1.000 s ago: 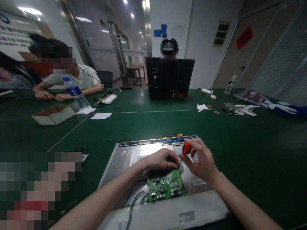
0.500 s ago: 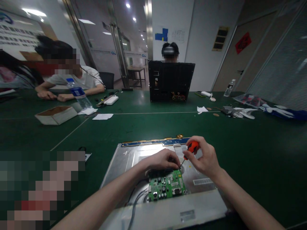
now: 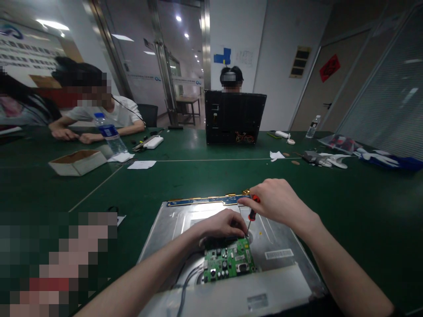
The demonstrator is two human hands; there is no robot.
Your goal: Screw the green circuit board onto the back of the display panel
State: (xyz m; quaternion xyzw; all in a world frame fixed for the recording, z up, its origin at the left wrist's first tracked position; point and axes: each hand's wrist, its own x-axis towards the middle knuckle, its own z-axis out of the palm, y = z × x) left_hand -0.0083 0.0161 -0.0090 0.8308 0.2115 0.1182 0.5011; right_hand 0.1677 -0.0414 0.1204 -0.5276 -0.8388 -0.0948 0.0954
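- The right hand point(image 3: 280, 204) arches knuckles-up, fingers clenched round the red screwdriver point(image 3: 253, 212), its tip at the far right corner of the circuit board point(image 3: 228, 262).
- The left hand point(image 3: 221, 224) rests palm-down on the board's far edge, grip unclear.
- Earlier the handle showed more; the right hand now covers it.

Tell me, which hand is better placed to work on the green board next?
Likely the right hand: it holds the orange screwdriver, tip at the green board's far corner. The left hand rests on the board.
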